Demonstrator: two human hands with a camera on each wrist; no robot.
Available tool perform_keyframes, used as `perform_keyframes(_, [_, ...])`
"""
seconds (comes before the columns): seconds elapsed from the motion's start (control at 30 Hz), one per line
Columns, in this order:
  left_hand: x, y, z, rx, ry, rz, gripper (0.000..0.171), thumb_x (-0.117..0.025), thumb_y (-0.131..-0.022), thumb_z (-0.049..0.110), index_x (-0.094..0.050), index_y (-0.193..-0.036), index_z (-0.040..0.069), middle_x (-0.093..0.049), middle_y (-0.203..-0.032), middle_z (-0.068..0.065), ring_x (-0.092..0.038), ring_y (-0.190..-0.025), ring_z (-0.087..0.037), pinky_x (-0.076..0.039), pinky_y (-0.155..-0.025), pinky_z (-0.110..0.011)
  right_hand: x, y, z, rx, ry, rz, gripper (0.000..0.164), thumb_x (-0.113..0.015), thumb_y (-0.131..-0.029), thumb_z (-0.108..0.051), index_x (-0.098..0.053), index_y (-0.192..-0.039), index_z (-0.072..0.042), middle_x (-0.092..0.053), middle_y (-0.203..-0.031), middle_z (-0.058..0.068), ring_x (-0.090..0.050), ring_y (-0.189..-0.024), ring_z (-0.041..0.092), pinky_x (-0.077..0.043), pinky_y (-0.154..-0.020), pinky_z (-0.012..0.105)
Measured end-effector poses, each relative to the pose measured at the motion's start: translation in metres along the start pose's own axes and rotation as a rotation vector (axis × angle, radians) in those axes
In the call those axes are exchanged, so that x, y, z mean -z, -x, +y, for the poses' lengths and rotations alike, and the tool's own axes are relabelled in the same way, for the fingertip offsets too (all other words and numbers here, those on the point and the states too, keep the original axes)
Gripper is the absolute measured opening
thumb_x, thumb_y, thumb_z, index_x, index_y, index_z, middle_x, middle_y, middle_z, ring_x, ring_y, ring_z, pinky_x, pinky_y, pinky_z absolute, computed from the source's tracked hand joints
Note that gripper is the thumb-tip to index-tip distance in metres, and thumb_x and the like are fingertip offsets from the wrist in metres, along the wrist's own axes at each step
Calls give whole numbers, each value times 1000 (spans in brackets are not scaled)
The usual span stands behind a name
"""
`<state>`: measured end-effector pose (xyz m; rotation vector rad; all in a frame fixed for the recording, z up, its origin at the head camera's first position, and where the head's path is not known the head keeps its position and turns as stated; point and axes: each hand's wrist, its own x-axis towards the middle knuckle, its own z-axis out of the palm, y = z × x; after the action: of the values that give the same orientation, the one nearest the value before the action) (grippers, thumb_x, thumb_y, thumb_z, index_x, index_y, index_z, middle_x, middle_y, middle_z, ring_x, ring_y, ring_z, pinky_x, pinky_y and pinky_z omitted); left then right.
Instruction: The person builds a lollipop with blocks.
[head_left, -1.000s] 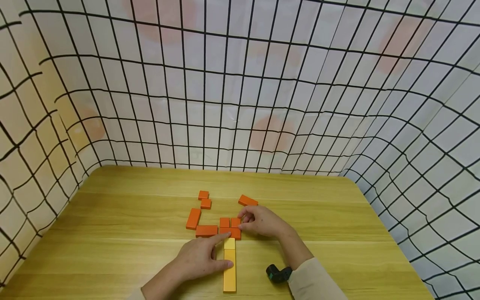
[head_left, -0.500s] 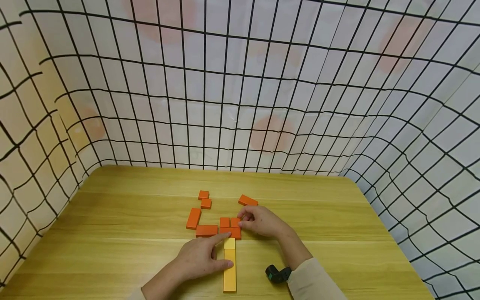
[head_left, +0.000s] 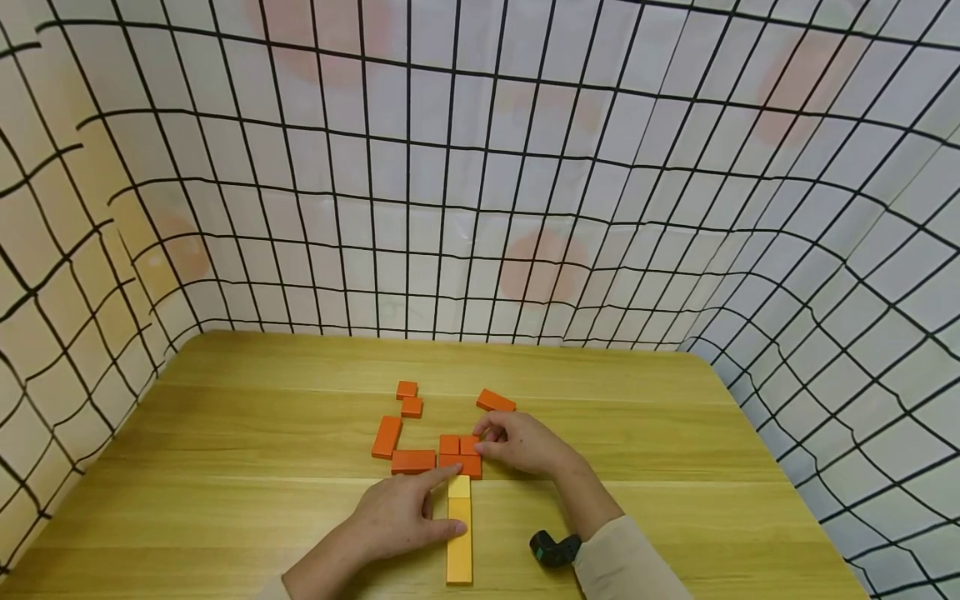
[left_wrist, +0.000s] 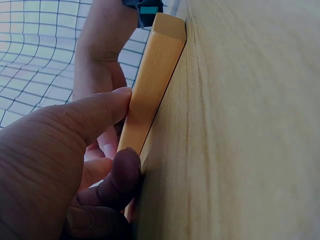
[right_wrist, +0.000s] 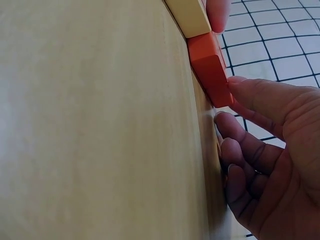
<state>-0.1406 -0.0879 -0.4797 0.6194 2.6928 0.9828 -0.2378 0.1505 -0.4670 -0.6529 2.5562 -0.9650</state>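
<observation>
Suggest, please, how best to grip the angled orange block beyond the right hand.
I'd pinch the orange block midway across its long sides, coming from above: it lies flat, oblong and angled, with no neighbouring piece touching it.

Head view: bright, diffuse light; far edge of tabletop (head_left: 630, 400) crisp. Wrist views: dimmer; left lower fingers (left_wrist: 126, 172) in shadow; wood grain blurred nearest lens.

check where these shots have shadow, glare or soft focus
Head view: fairly even light, orange blocks clearly edged, black grid bowed near the corners, possibly lens distortion. Left wrist view: narrow shadow along the long yellow block, tabletop soft at right. Right wrist view: tabletop grain blurred, pale sheen at far left.
</observation>
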Motion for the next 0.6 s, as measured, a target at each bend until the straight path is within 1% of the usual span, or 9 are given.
perform_keyframes(0.6, [0,0,0,-3,9,1,77,-74,-83,62,-54,-149,29,-53,-58,17,-47,-52,-2,-36,-51,-26,1,2,-1,2,-18,-2,13,-69,-98,-28,-68,-109,-20,-66,-90,-5,-58,-80,12,-48,-74,30])
